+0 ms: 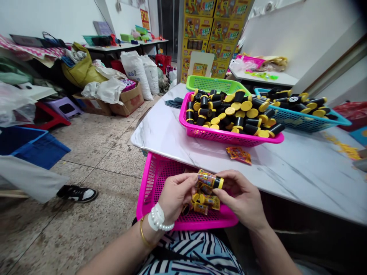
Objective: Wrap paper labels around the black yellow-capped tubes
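Above a pink basket (146, 191) on my lap, both hands hold one small black canister with a yellow cap (218, 183). A shiny printed plastic sleeve (205, 178) covers most of its body. My left hand (179, 191) pinches the sleeve's end on the left. On the other side, the fingers and thumb of my right hand (242, 194) grip the canister near its cap. Several canisters in printed sleeves (210, 201) lie in the lap basket below, partly hidden by my hands. Flat printed sleeves (239, 154) rest on the table just beyond.
On the marble-patterned table (301, 168), another pink basket (218, 134) is heaped with bare black canisters and yellow caps. A blue basket (304, 119) of similar pieces and a green basket (212, 81) stand behind. To the left, a person's shoe (78, 193) is on the floor near a blue bin (43, 147).
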Available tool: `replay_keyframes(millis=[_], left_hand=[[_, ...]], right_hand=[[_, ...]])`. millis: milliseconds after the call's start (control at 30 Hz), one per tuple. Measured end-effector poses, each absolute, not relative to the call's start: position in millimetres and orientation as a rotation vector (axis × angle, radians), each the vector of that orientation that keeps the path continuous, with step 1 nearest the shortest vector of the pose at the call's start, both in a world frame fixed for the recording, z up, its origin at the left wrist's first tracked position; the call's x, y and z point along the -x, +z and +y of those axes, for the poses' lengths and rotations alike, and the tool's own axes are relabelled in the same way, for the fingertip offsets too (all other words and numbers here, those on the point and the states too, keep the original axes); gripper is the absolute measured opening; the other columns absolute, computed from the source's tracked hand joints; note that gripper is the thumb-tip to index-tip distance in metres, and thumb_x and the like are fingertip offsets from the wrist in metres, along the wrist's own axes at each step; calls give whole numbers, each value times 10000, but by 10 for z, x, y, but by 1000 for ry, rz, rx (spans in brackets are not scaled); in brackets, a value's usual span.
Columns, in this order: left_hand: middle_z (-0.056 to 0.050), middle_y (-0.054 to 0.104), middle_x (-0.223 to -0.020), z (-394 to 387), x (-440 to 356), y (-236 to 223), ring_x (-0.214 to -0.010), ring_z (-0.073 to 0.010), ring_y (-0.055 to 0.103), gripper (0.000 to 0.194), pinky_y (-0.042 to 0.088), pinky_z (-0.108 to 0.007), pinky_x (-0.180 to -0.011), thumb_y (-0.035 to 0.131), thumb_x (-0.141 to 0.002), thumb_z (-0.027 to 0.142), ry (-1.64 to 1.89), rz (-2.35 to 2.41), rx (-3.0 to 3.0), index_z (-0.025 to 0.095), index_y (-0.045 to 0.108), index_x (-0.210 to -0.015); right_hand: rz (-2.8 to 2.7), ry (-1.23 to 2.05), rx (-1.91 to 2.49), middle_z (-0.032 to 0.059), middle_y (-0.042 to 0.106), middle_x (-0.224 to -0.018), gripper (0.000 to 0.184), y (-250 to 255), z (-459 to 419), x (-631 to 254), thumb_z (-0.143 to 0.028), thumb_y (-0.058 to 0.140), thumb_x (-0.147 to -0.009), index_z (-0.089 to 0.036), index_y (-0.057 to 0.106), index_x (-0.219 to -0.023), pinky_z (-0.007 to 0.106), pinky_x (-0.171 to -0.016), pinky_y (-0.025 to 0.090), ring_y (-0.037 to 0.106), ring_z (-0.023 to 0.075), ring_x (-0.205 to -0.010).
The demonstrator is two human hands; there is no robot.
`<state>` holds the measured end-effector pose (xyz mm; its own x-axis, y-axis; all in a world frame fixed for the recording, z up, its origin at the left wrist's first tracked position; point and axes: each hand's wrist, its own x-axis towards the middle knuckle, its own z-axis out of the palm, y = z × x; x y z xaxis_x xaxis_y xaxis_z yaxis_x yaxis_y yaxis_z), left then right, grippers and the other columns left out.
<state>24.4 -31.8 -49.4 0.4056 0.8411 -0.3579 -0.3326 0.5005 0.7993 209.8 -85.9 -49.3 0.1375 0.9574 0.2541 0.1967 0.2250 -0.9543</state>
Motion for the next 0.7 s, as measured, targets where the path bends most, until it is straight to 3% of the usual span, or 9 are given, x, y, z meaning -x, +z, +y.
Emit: replay_keyframes(millis=[133, 233, 367, 500, 700], left_hand=[[-26, 690, -821, -283, -128, -514, -533, -60, 546, 521, 429, -164, -463, 879, -704, 396, 773, 822, -888, 138, 699, -1119], [-55, 718, -851, -212, -93, -546, -610, -110, 630, 498, 508, -214, -528, 879, -708, 387, 549, 675, -957, 126, 711, -1098], [-64, 728, -824, -173, -166, -630, -607, -108, 644, 501, 527, -220, -567, 911, -663, 373, 490, 657, -941, 100, 741, -1047], [-40, 706, -759, -182, -242, -701, -568, -121, 646, 539, 519, -223, -511, 896, -672, 438, 528, 629, -780, 113, 719, -1064], [-22, 694, -727, -254, -188, -699, -524, -85, 595, 446, 463, -194, -482, 900, -671, 368, 568, 716, -766, 110, 713, -984]], right_hand=[[-1414, 819, 1178, 46, 688, -1014, 300, -590, -922, -2103, -163, 754, -823, -267, 700, -1099, 280, -742, 608, 702, 177, -856], [-1578, 690, 1191, 59, 662, -1084, 386, -606, -943, -2106, -137, 759, -821, -296, 724, -1172, 288, -777, 593, 678, 188, -940], [-1716, 529, 1186, 49, 654, -1077, 464, -576, -923, -2095, -120, 748, -837, -320, 705, -1253, 287, -867, 573, 665, 173, -984], [-1728, 408, 1212, 50, 655, -1077, 450, -589, -908, -2094, -97, 701, -860, -306, 699, -1259, 255, -828, 583, 673, 154, -955], [-1634, 519, 1229, 64, 715, -1081, 424, -679, -954, -2098, -135, 745, -836, -261, 680, -1236, 295, -798, 619, 716, 177, -894]])
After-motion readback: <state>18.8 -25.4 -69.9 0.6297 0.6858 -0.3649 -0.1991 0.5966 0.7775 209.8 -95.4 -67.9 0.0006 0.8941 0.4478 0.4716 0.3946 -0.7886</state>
